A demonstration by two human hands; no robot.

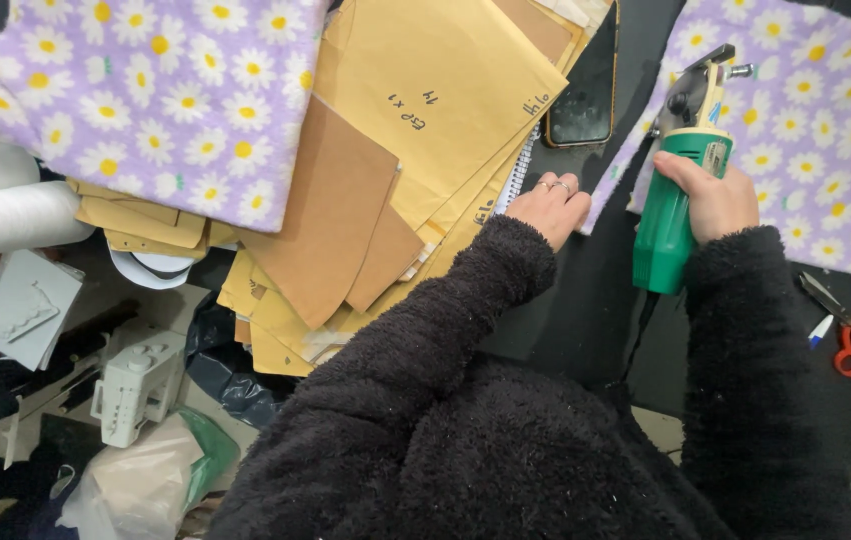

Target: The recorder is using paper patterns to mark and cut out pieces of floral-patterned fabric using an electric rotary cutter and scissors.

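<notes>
My right hand [713,196] grips the green body of an electric rotary fabric cutter [683,190], whose cream head rests at the edge of a lilac daisy-print fabric [815,130] on the dark table. My left hand [550,207], with rings on two fingers, presses down on a narrow strip of the same fabric [613,185] just left of the cutter. Both arms wear fuzzy black sleeves. The cutter's black cord hangs down from its rear end.
A pile of tan paper pattern pieces [415,130] lies to the left, under another daisy-print piece [155,90]. A dark phone [582,95] lies above my left hand. Red-handled scissors [850,335] and a pen lie at right. White rolls and floor clutter fill the left.
</notes>
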